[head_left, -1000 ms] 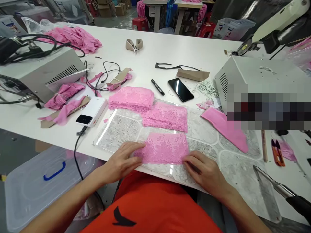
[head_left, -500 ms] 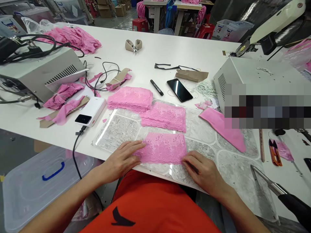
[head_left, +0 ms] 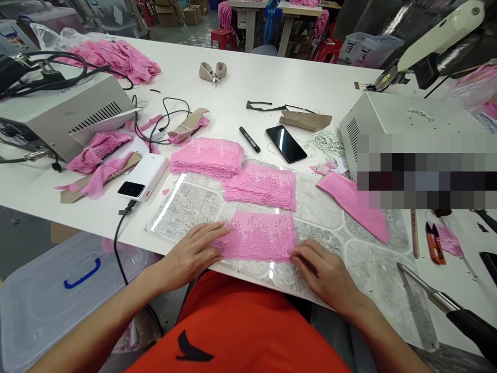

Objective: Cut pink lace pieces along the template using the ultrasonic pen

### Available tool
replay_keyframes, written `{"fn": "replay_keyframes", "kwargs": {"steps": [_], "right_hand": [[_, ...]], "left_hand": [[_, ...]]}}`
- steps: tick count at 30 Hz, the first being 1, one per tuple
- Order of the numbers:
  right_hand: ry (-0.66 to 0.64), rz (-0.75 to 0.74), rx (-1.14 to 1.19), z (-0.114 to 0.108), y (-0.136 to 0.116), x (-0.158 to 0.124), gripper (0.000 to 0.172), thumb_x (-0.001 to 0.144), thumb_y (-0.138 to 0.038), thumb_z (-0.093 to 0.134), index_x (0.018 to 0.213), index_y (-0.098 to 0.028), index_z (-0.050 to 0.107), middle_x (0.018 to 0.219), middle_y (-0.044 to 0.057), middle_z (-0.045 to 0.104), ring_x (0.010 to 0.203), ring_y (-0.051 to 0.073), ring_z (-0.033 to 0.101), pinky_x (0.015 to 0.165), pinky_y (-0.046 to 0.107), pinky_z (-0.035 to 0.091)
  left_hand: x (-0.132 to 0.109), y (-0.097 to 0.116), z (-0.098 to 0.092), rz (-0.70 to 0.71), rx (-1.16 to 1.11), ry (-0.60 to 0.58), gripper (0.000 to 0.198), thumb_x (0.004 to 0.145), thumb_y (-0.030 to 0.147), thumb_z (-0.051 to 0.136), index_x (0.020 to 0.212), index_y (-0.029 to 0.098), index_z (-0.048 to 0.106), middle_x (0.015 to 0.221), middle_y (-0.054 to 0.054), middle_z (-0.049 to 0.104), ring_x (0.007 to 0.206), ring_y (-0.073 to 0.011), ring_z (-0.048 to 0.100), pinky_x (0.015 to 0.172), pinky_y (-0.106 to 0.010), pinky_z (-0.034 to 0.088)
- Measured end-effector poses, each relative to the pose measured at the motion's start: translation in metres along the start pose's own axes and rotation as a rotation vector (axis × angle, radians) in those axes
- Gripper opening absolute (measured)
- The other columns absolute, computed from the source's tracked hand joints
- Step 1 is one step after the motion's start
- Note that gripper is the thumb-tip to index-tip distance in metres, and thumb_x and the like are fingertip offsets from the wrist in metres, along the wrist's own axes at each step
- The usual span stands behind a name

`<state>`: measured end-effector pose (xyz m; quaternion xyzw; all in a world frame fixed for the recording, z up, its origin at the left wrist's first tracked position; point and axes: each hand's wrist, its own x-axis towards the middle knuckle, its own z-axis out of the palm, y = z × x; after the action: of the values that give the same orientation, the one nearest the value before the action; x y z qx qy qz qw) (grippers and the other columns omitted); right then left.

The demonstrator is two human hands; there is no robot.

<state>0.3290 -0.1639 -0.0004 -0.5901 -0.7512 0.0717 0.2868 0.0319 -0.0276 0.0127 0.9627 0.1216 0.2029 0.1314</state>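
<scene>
A rectangular pink lace piece (head_left: 261,235) lies flat on the grey marble-patterned mat, close to the table's front edge. My left hand (head_left: 197,252) rests on its left end with the fingers stretched out flat. At the lower right corner, my right hand (head_left: 324,269) pinches the lace edge between thumb and fingertips. Just behind this piece sits a stack of pink lace (head_left: 262,185), and a second lace stack (head_left: 207,157) stands farther back to the left, touching the first.
Right of the stacks lies a folded pink cloth (head_left: 354,206). Orange thread snips (head_left: 435,244) and a black-handled metal tool (head_left: 438,296) are farther right. A phone (head_left: 286,144), a marker (head_left: 249,139) and a white power bank (head_left: 144,177) lie around. Grey machine boxes flank both sides.
The camera view has shifted very slightly. Both hands stay at the two ends of the lace piece, and nothing else has visibly moved.
</scene>
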Motion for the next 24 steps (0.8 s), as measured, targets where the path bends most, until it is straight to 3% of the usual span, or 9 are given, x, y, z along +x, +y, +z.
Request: {"fn": "replay_keyframes", "kwargs": {"steps": [9,13,15,20,24], "right_hand": [[-0.040,0.022,0.021,-0.007,0.004,-0.005,0.012,0.093,-0.016,0.049,0.092,-0.021,0.060,0.083,0.003,0.063,0.071,0.012,0.063,0.062,0.022,0.054],[-0.021,-0.023,0.016,-0.007,0.003,-0.007,0.014,0.091,-0.024,0.055,0.105,-0.022,0.060,0.091,0.005,0.065,0.080,0.016,0.068,0.067,0.024,0.058],[-0.014,-0.063,-0.008,-0.005,0.005,-0.008,0.012,0.091,-0.026,0.055,0.101,-0.023,0.061,0.089,0.005,0.066,0.078,0.016,0.068,0.066,0.025,0.058],[0.023,-0.164,-0.092,0.001,0.011,-0.010,0.011,0.094,-0.025,0.051,0.094,-0.022,0.062,0.085,0.004,0.066,0.072,0.014,0.068,0.064,0.023,0.057],[0.009,-0.143,-0.036,-0.003,0.007,-0.004,0.011,0.095,-0.024,0.049,0.091,-0.023,0.060,0.081,0.003,0.065,0.068,0.013,0.067,0.060,0.021,0.056]], "left_hand": [[-0.003,0.000,0.001,-0.008,0.010,-0.006,0.008,0.098,0.015,0.051,0.093,0.016,0.057,0.135,-0.016,0.058,0.135,-0.0246,0.046,0.108,-0.043,0.044],[-0.005,-0.001,0.002,-0.030,-0.002,0.012,0.013,0.098,0.020,0.052,0.110,0.016,0.055,0.133,-0.018,0.059,0.134,-0.0250,0.048,0.107,-0.044,0.045],[-0.007,-0.002,0.003,-0.037,-0.004,0.022,0.019,0.097,0.022,0.055,0.115,0.017,0.054,0.133,-0.018,0.059,0.134,-0.0254,0.048,0.107,-0.044,0.045],[-0.012,-0.003,0.009,-0.039,0.009,0.055,0.009,0.092,0.016,0.060,0.101,0.016,0.059,0.130,-0.018,0.060,0.131,-0.0252,0.050,0.107,-0.042,0.045],[-0.013,-0.002,0.010,-0.007,-0.020,0.116,0.008,0.093,0.010,0.055,0.098,0.015,0.058,0.124,-0.017,0.064,0.127,-0.0239,0.053,0.105,-0.041,0.047]]}}
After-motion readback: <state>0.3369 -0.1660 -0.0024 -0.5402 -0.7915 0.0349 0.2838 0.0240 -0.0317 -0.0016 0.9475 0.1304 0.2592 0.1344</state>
